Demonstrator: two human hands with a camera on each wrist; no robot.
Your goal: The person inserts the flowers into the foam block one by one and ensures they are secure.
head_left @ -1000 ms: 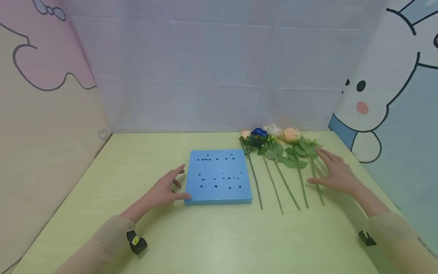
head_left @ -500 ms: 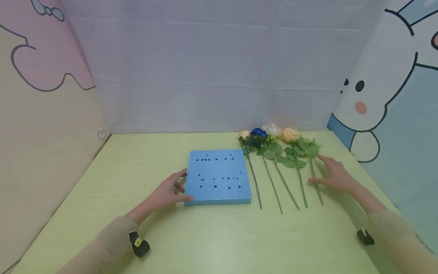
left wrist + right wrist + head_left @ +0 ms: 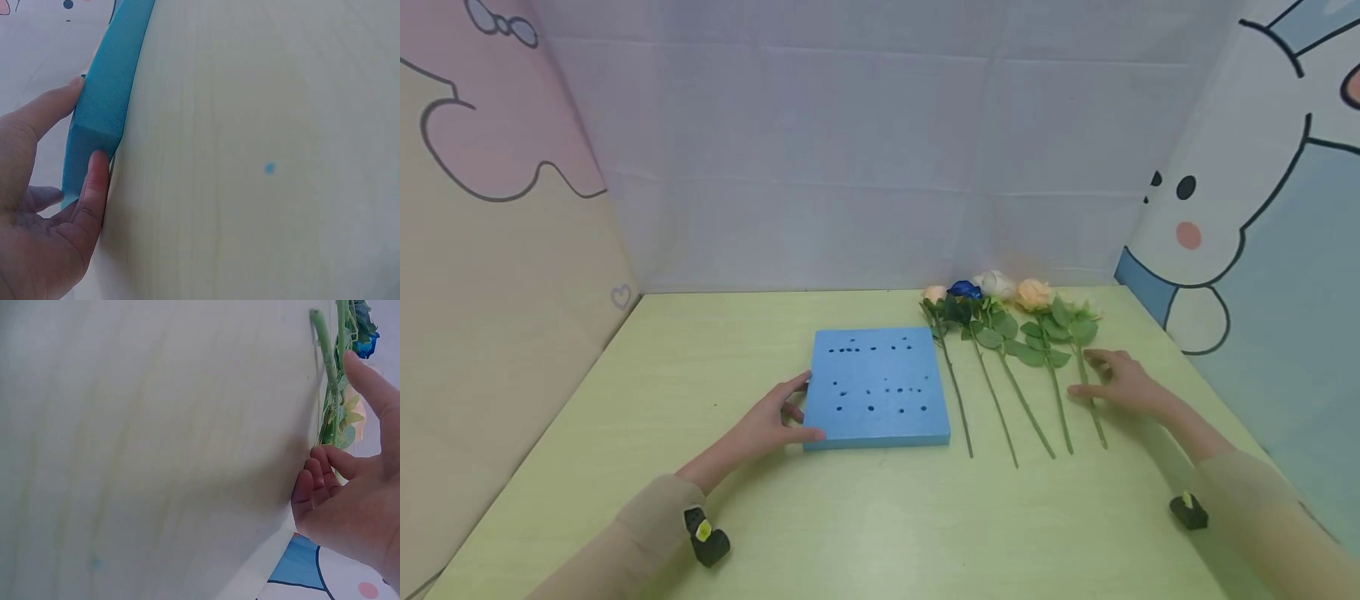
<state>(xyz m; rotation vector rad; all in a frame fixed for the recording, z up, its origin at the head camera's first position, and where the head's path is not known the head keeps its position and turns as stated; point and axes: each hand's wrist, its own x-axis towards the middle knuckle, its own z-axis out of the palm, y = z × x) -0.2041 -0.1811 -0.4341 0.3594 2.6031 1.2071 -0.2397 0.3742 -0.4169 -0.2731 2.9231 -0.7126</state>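
A blue foam block (image 3: 880, 375) with several small holes in its top lies flat mid-table. My left hand (image 3: 775, 421) holds its near left corner, the thumb over the near edge and the fingers along the left side, also seen in the left wrist view on the block's side (image 3: 106, 87). Several artificial roses lie side by side right of the block, stems toward me. My right hand (image 3: 1123, 383) is over the stem (image 3: 1092, 400) of the rightmost rose. In the right wrist view its fingers (image 3: 319, 472) curl near the stem, while the thumb (image 3: 372, 384) stays apart.
The other roses show a small peach bloom (image 3: 935, 292), a blue bloom (image 3: 965, 289), a white bloom (image 3: 995, 284) and a larger peach bloom (image 3: 1033, 293) at the far edge. A white cloth (image 3: 805, 167) hangs behind the table (image 3: 880, 525); printed walls flank it.
My right hand has drawn down from the rightmost rose's leaves to its stem, its fingers bending more. The left hand has moved slightly right and settled against the block's corner.
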